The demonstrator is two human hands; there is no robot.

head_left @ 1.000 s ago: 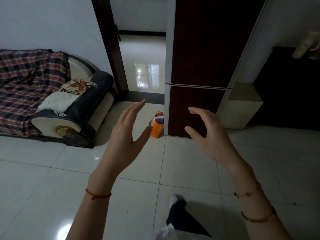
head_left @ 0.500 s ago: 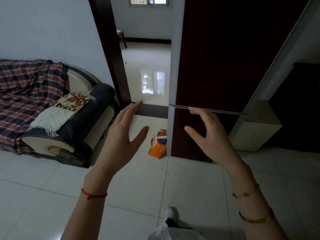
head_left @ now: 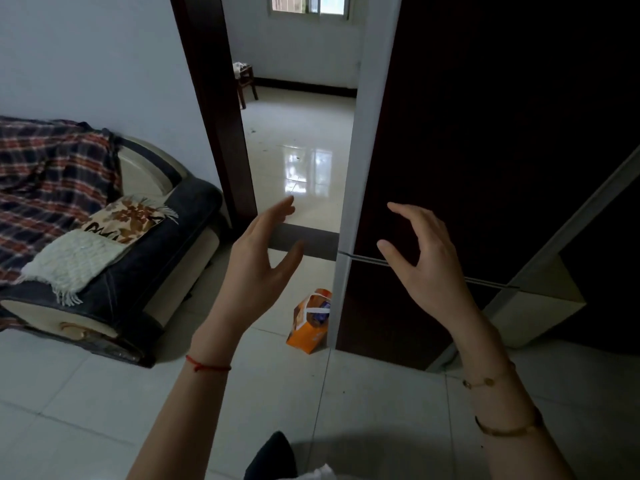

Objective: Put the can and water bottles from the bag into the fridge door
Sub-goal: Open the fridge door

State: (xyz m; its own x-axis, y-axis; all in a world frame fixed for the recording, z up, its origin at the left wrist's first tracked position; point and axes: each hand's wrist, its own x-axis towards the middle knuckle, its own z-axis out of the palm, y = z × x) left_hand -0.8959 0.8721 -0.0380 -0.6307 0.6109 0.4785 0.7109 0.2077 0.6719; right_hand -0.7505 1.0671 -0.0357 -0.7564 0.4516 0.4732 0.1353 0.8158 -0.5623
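Observation:
A dark red two-door fridge (head_left: 485, 140) with a grey side stands ahead on the right, both doors closed. An orange bag (head_left: 306, 325) with white handles sits on the floor against the fridge's left front corner; something blue shows in its top, the rest of its contents are hidden. My left hand (head_left: 263, 268) is raised in mid-air, open, palm facing right, above and left of the bag. My right hand (head_left: 426, 261) is open with fingers curved, in front of the seam between the upper and lower fridge doors. Neither hand holds anything.
A sofa (head_left: 104, 258) with a plaid blanket and cushions stands at the left. A doorway (head_left: 298, 150) between sofa and fridge opens onto another tiled room. A beige cabinet (head_left: 540, 306) stands right of the fridge. My foot (head_left: 273, 455) shows at the bottom.
The view has moved closer to the fridge and tilted up; the bag and fridge seam sit lower in frame. Both hands stay raised and open, now nearer the fridge door.

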